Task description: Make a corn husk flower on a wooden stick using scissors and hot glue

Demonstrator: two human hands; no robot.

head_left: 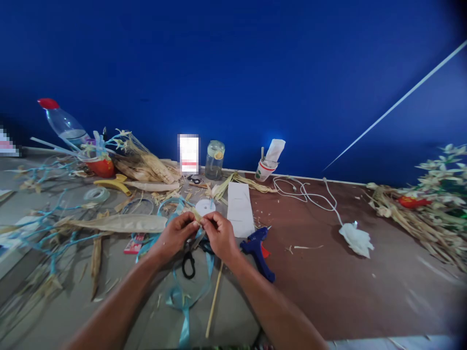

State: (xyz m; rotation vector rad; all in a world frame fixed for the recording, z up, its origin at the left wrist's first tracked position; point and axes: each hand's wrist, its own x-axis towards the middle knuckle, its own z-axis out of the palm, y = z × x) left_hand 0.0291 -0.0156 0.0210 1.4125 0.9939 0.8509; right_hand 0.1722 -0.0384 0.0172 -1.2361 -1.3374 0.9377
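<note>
Over this messy surface [149,316], left hand [179,232] and right hand [220,233] both have a pinching grip on some pale husk [197,214]. Scissors [188,265] and glue gun [260,250] lie close by.

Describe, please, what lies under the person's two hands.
Beneath the left hand and right hand, which pinch a pale piece, black-handled scissors and blue ribbon show in part. The hands hide the rest, so anything else directly below cannot be seen.
</note>
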